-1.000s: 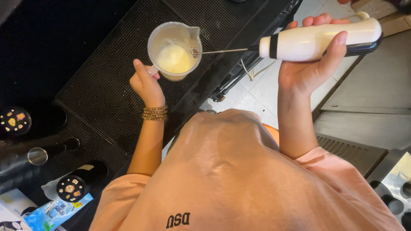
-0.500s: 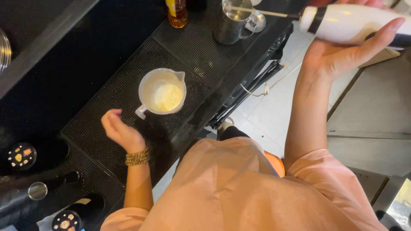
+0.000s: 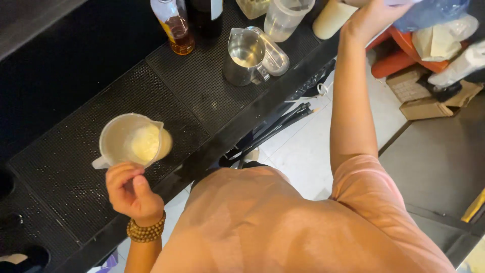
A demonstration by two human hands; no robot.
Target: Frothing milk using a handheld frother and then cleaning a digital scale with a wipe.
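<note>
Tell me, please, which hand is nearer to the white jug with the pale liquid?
The left hand: it sits just below the white jug, by its handle. The right hand is far off at the top edge, beyond the steel pitcher.

Packages and labels along the counter's far edge and on the floor

A clear glass bottle of amber liquid stands at the top of the black mat, a pale label wrapped high on it; beside it a dark bottle carries a white label panel; at the right, on the floor, brown cardboard boxes sit open — pale, crumpled bags lie above them.
</note>
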